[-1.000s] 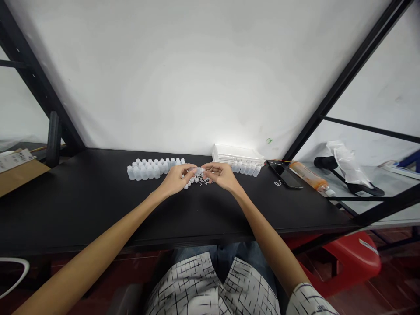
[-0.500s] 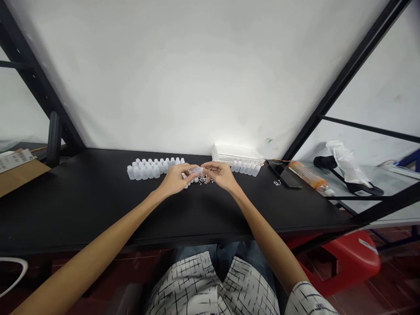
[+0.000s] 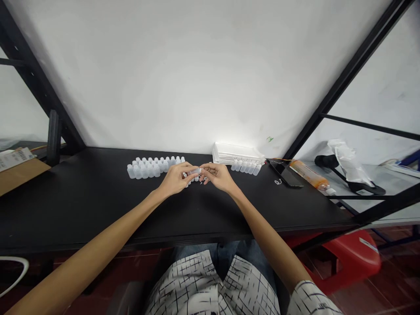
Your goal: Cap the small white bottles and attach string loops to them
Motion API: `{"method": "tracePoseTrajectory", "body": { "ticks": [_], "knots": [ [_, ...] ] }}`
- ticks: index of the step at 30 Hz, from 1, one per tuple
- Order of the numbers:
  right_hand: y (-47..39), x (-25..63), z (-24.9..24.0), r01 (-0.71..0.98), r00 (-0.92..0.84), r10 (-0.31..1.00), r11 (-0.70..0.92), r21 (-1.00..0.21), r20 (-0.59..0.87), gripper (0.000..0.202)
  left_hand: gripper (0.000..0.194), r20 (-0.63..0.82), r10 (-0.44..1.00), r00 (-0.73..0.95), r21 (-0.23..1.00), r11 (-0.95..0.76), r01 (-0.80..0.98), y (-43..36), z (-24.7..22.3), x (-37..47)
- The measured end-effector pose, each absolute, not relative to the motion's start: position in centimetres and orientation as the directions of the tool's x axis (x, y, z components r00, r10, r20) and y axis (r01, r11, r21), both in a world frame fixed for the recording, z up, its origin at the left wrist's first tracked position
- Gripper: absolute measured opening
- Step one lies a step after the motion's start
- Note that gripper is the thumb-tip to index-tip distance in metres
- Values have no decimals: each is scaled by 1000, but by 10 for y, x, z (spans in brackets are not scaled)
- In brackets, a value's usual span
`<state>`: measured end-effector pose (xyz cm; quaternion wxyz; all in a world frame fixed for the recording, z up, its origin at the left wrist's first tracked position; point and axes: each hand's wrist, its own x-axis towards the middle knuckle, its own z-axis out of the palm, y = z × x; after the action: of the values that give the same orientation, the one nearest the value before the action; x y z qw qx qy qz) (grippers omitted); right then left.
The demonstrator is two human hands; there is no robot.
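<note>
- Shirt (image 3: pixel 183 280): white cloth with thin black lines that cross and break off, forming an uneven grid.
- Shirt front: the two near panels part at the far hem, leaving a pointed gap; an upright seam or edge runs near the middle, with a plainer, paler patch just left of it.
- Right sleeve (image 3: pixel 310 298): short, in the same white and black pattern, with small dark marks like lettering, too small to read.
- Trousers (image 3: pixel 228 258): dark blue, like denim, showing in the gap and at both sides of the hem.
- Left forearm (image 3: pixel 111 232) and right forearm (image 3: pixel 265 232): slender, uncovered.
- Left hand (image 3: pixel 175 178) and right hand (image 3: pixel 221 177): ungloved.
</note>
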<state>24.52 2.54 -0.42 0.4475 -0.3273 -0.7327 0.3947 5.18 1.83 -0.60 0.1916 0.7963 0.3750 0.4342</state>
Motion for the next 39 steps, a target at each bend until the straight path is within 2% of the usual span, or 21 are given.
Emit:
{"method": "tracePoseTrajectory", "body": {
  "ticks": [7,14,19,28,39],
  "knots": [
    [27,243,-4,24,-354,860,401,-916,368,43,31,660,685,309,508,-709,489,20,-10,52],
    [28,244,-3,108,-282,833,521,-847,477,34,42,476,812,338,685,-583,437,16,-1,54],
    [27,245,-5,108,-305,832,514,-851,464,36,38,464,812,355,723,-578,379,18,-2,52],
    [25,245,-6,34,-372,829,461,-887,417,34,30,579,732,360,597,-681,425,16,2,50],
    [25,243,-5,-48,-341,861,384,-922,376,34,25,745,528,409,327,-822,466,22,-8,49]
  ]
}}
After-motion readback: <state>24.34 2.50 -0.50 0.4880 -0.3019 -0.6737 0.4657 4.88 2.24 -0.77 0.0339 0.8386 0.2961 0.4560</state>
